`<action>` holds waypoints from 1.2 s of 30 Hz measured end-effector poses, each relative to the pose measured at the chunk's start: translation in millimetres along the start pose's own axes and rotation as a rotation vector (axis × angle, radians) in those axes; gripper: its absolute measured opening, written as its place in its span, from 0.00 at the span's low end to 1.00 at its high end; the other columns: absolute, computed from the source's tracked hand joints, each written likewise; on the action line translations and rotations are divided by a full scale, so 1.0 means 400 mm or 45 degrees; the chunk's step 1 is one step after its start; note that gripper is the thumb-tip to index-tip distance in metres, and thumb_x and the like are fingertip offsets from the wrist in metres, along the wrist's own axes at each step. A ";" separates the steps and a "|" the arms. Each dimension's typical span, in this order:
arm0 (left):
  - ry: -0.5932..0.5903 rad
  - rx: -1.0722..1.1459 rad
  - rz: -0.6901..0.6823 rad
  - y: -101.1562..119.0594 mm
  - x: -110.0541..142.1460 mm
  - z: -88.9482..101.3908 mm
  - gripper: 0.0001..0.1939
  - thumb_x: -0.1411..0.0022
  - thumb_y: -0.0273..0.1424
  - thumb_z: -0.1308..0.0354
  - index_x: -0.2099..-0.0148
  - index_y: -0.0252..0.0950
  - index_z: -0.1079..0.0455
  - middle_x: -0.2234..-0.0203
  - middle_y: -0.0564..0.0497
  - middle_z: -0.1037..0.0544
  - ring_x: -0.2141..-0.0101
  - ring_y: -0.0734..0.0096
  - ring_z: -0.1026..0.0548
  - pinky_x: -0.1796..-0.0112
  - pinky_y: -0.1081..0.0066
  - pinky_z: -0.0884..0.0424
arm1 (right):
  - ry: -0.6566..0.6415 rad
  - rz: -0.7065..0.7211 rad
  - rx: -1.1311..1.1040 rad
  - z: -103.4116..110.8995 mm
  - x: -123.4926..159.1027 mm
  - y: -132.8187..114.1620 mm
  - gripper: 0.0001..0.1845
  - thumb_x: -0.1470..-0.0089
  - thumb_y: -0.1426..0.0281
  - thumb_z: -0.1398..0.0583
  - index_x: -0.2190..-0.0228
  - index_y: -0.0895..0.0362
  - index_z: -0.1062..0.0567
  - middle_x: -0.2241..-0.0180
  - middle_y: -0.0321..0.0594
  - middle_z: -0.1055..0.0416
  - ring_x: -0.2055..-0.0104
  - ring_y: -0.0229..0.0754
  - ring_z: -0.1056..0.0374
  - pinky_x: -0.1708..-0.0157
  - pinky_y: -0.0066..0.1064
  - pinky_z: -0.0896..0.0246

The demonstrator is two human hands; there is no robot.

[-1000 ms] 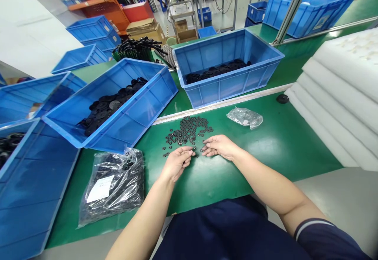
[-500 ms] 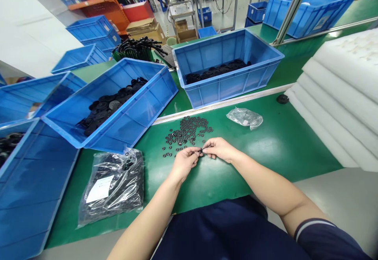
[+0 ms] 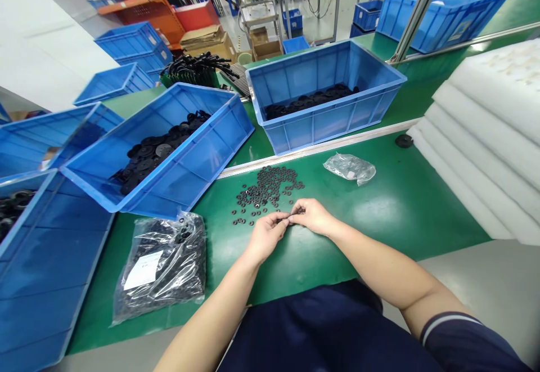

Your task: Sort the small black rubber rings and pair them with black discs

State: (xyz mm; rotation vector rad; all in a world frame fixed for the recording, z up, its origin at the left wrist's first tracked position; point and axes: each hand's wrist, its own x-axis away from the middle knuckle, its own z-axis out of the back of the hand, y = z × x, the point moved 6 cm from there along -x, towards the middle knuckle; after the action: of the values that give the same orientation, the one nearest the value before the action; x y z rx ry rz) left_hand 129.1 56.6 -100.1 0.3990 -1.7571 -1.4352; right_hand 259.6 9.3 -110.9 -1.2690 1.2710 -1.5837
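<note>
My left hand (image 3: pixel 266 232) and my right hand (image 3: pixel 311 215) meet fingertip to fingertip above the green tabletop, both pinched closed. Between them is a small dark part (image 3: pixel 289 218), mostly hidden by the fingers; its exact kind is too small to make out. Just beyond the hands lies a loose spread of small black rings (image 3: pixel 272 183), a few with a shiny metallic look. To the left of my left hand, a clear plastic bag (image 3: pixel 166 268) full of black parts lies flat, with a white label on it.
Two blue crates with black discs stand behind, one tilted at left (image 3: pixel 202 158) and one upright (image 3: pixel 329 121). A crumpled clear bag (image 3: pixel 350 168) lies right of the rings. White foam sheets (image 3: pixel 468 147) are stacked at right, beside a black disc (image 3: pixel 404 140).
The fingertips of both hands have closed more tightly together, covering more of the small dark part. My right hand has shifted slightly. The rings and bags have stayed put.
</note>
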 end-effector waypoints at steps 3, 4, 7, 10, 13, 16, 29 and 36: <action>0.024 0.163 0.029 -0.012 0.001 0.018 0.18 0.53 0.37 0.32 0.62 0.30 0.27 0.80 0.52 0.28 0.82 0.82 0.41 0.81 0.78 0.50 | -0.064 -0.113 -0.172 -0.006 -0.001 0.012 0.08 0.59 0.73 0.34 0.74 0.59 0.28 0.81 0.32 0.30 0.81 0.32 0.38 0.82 0.23 0.44; 0.049 0.183 0.039 -0.018 0.001 0.029 0.18 0.54 0.37 0.32 0.63 0.31 0.28 0.79 0.51 0.26 0.82 0.82 0.41 0.81 0.78 0.50 | -0.066 -0.149 -0.229 -0.005 -0.002 0.015 0.08 0.58 0.74 0.34 0.72 0.59 0.28 0.82 0.32 0.31 0.82 0.31 0.39 0.83 0.22 0.45; 0.121 0.092 0.070 -0.034 0.004 0.067 0.17 0.56 0.37 0.31 0.65 0.31 0.27 0.77 0.47 0.24 0.83 0.82 0.41 0.81 0.78 0.51 | -0.024 -0.218 -0.392 0.009 -0.010 0.019 0.06 0.54 0.76 0.38 0.70 0.60 0.28 0.79 0.36 0.27 0.82 0.32 0.36 0.85 0.22 0.43; 0.165 -0.184 -0.007 -0.024 0.008 0.095 0.11 0.54 0.34 0.34 0.69 0.33 0.26 0.80 0.49 0.25 0.81 0.77 0.38 0.79 0.76 0.46 | -0.034 -0.269 -0.501 0.014 -0.016 0.020 0.04 0.50 0.77 0.41 0.68 0.60 0.29 0.74 0.42 0.24 0.81 0.33 0.34 0.86 0.22 0.42; 0.139 -0.522 -0.138 0.006 0.011 0.094 0.03 0.52 0.30 0.38 0.73 0.36 0.26 0.81 0.51 0.26 0.78 0.71 0.32 0.73 0.74 0.40 | -0.058 -0.277 -0.498 0.012 -0.013 0.015 0.05 0.47 0.76 0.42 0.66 0.60 0.31 0.73 0.43 0.23 0.82 0.33 0.34 0.87 0.22 0.43; 0.224 -0.723 -0.225 0.032 0.013 0.094 0.02 0.53 0.27 0.38 0.72 0.37 0.28 0.84 0.54 0.30 0.80 0.72 0.35 0.73 0.73 0.42 | -0.055 -0.250 -0.449 0.011 -0.008 0.008 0.04 0.47 0.75 0.41 0.68 0.59 0.32 0.73 0.42 0.23 0.83 0.32 0.35 0.88 0.21 0.44; 0.080 0.360 0.090 0.029 0.004 0.099 0.18 0.57 0.30 0.31 0.63 0.29 0.30 0.72 0.44 0.24 0.82 0.84 0.41 0.83 0.80 0.51 | -0.019 -0.218 -0.381 0.024 -0.009 0.009 0.08 0.54 0.69 0.35 0.70 0.61 0.22 0.80 0.34 0.31 0.83 0.28 0.41 0.87 0.18 0.50; -0.016 0.390 0.150 0.008 0.002 0.054 0.20 0.51 0.42 0.33 0.67 0.30 0.31 0.78 0.49 0.26 0.85 0.87 0.46 0.86 0.82 0.57 | -0.037 -0.171 -0.395 0.023 -0.011 0.011 0.13 0.60 0.74 0.34 0.66 0.61 0.24 0.81 0.33 0.30 0.81 0.31 0.38 0.85 0.21 0.45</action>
State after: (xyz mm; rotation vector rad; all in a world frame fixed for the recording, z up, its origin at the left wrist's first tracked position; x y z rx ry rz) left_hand 113.2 71.5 -97.3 0.4382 -1.9827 -1.0909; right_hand 269.4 10.2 -116.0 -1.5926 1.4814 -1.4919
